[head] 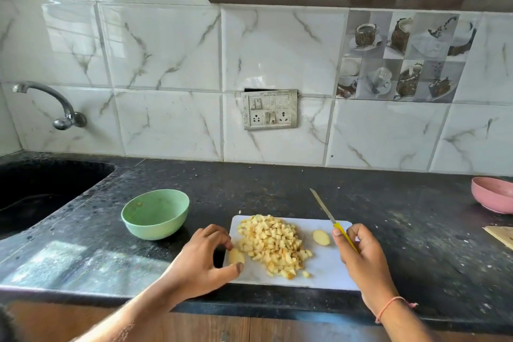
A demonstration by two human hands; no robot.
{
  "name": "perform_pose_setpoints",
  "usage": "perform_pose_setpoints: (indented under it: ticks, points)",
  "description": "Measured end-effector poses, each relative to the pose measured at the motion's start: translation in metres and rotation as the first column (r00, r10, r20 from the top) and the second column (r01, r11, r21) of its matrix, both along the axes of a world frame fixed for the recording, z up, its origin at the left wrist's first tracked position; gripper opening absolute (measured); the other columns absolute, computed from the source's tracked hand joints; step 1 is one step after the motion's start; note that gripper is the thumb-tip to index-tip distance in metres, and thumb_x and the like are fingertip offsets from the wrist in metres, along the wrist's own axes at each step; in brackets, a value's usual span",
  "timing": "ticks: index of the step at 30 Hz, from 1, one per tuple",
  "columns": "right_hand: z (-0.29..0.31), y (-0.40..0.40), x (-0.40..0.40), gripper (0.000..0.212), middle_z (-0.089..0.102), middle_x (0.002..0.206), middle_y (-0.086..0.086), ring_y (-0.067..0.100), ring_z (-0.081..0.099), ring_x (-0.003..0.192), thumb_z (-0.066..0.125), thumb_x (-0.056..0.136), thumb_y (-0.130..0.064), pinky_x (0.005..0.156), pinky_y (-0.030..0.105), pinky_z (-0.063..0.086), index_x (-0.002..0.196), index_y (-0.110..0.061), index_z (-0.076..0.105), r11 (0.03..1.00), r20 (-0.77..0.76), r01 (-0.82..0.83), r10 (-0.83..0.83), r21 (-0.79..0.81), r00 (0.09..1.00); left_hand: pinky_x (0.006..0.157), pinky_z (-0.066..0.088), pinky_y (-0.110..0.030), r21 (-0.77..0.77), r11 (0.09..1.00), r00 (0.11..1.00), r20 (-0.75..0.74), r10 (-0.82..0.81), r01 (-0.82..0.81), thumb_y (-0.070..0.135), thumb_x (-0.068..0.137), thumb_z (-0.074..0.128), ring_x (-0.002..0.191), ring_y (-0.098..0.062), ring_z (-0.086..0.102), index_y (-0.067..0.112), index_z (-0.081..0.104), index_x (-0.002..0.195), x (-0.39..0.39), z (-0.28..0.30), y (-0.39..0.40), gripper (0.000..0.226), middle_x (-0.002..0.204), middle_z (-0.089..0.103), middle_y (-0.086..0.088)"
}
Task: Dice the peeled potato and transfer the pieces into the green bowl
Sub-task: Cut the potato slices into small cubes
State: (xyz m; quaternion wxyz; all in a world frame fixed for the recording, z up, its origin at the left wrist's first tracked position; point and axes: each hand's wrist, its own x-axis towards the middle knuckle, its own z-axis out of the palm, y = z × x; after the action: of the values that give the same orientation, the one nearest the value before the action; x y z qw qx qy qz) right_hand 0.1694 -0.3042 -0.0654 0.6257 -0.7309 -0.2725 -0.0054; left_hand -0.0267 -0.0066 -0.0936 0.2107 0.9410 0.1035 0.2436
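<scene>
Head view: the left hand [204, 261] fingers pinch an uncut potato end [236, 256], steadying it beside the diced pile [273, 244]. The right hand [361, 255] fingers grasp the knife [334, 223], blade raised clear. The green bowl [155, 214] waits beyond the left fingers.

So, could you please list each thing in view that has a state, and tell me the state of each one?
Green bowl: upright, almost empty, only small bits inside.
Diced potato: heaped on the cutting board.
Potato slice: uncut, lying flat on the board.
Potato end piece: uncut, pinched by the left hand.
Knife: held by the right hand, blade pointing away.
Pink bowl: upright, contents not visible.
Tap: no water running.
</scene>
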Motion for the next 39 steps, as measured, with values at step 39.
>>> perform_pose_setpoints:
  ticks: [39]
  points:
    - [0.026, 0.055, -0.136, 0.044, 0.051, 0.073, -0.015, 0.007, 0.052, 0.064, 0.032, 0.108, -0.046, 0.048, 0.023, 0.035, 0.151, -0.058, 0.030, 0.686, 0.360, 0.091, 0.260, -0.722, 0.896, 0.100, 0.048, -0.033, 0.321, 0.940, 0.992, 0.011, -0.124, 0.114, 0.057, 0.106, 0.042, 0.132, -0.003, 0.043, 0.044, 0.053, 0.139, -0.044, -0.005, -0.017, 0.037, 0.142, 0.048, 0.030]
